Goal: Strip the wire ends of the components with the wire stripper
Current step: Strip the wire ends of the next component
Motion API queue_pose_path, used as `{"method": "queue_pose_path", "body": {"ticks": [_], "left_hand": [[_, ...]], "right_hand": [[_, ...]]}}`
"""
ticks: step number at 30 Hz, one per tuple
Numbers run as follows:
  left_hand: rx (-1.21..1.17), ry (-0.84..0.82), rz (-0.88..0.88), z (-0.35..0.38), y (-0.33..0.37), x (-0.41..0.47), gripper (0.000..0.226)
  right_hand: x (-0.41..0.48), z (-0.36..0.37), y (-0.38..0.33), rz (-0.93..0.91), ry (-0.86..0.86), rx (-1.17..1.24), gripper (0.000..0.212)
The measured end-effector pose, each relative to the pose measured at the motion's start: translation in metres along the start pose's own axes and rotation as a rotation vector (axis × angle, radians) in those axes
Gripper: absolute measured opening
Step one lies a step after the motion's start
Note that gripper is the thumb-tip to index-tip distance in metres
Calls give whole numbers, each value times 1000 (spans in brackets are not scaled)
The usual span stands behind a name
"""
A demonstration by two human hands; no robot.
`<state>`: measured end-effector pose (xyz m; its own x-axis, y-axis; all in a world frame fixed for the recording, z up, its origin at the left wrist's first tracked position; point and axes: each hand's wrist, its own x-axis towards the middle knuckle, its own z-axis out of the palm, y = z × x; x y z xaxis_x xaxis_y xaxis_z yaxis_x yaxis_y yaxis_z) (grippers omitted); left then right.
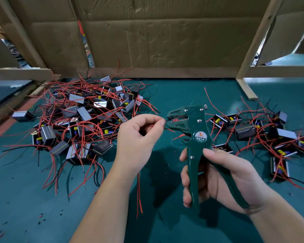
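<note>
A person's left hand (139,135) pinches a red wire (151,126) between thumb and forefinger, the other fingers curled, and holds its end at the mouth of a green wire stripper (197,130) marked W01A, raised above the middle of a green work mat (33,199). The right hand (216,178) grips the tool's two handles, fingers wrapped round the left one and thumb laid along the right, with the handles partly spread. A large heap of boxy components (81,120) trailing red and black leads lies to the left, and a smaller scatter of components (270,134) to the right. Cardboard sheets (156,35) on a wooden frame (256,41) close off the far side. Small wire scraps (40,216) dot the near left of the mat
</note>
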<state>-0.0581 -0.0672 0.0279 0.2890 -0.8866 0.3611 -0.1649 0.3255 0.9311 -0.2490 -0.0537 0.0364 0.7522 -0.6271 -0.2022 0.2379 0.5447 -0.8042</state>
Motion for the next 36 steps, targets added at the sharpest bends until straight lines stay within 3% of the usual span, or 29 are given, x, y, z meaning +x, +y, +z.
{"method": "queue_pose_path", "body": {"ticks": [4, 16, 36], "left_hand": [[6, 5, 6, -1, 0, 1, 22], [37, -16, 48, -1, -2, 0, 8], [44, -18, 82, -2, 1, -1, 12]], "right_hand": [[1, 3, 1, -17, 66, -15, 51], [1, 1, 1, 3, 12, -10, 51], [0, 0, 1, 23, -19, 28, 51]]}}
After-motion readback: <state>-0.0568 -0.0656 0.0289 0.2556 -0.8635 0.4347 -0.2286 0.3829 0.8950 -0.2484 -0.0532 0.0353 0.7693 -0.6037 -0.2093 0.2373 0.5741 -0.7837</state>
